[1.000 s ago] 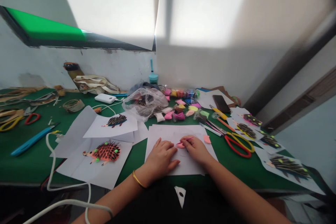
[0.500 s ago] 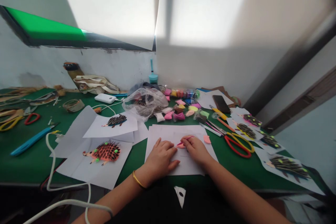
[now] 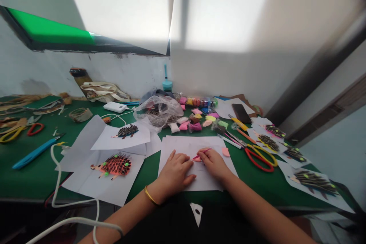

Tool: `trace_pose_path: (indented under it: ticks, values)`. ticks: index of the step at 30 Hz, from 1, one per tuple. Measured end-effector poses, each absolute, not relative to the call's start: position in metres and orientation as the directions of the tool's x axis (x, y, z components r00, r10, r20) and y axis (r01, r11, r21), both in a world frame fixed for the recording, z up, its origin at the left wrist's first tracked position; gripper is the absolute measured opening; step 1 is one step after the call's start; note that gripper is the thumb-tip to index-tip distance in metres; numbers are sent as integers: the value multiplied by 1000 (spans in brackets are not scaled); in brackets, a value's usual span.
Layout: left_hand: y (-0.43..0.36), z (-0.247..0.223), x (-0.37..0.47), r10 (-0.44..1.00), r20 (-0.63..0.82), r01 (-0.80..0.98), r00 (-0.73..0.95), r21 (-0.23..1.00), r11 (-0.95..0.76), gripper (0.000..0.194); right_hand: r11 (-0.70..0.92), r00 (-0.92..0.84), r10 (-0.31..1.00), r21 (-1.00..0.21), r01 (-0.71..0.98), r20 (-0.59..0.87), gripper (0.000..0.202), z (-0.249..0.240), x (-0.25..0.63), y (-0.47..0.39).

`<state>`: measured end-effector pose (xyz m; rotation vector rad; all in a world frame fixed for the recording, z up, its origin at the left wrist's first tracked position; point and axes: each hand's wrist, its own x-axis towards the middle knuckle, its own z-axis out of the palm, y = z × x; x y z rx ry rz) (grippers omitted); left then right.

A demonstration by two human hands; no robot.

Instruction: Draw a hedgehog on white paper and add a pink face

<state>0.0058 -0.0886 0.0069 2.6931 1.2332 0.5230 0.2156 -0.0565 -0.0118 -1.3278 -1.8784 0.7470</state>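
Clearly, from the head camera, the right hand sits just right of the lower middle of the frame, its thumb and fingers closed in a narrow pinch around a thin pink tool. The tool slants down to the left, its tip at a small piece of pink clay that lies on white paper, just left of the pinching fingertips. The left hand lies palm down on the same paper at lower centre, fingers slightly apart and thumb out toward the right, gripping nothing that shows. The clay is beyond its fingertips, between the two hands; whether the left fingers touch it, I cannot tell. Another pink piece lies at the paper's right edge, near the right hand. Farther right are scissors with red and yellow handles.
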Motion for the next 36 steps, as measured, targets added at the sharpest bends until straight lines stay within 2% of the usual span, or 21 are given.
trace_pose_path:
  ticks: [12, 16, 20, 30, 36]
  values:
    - [-89, 6, 5, 758, 255, 710, 601, 265, -652, 37, 315, -251, 945, -791, 524, 210, 33, -12, 216, -56]
    - [-89, 6, 5, 759, 247, 711, 602, 268, -650, 36, 291, -151, 957, -816, 500, 249, 31, -9, 219, -58]
    - [-88, 6, 5, 759, 251, 710, 601, 270, -651, 36, 230, -123, 973, -831, 506, 195, 20, -4, 225, -64]
    - [-89, 7, 5, 757, 251, 707, 603, 271, -653, 36, 304, -327, 934, -800, 517, 143, 16, -5, 241, -75]
    - [-89, 8, 5, 761, 241, 711, 603, 270, -649, 35, 399, -365, 904, -749, 529, 224, 18, -7, 249, -72]
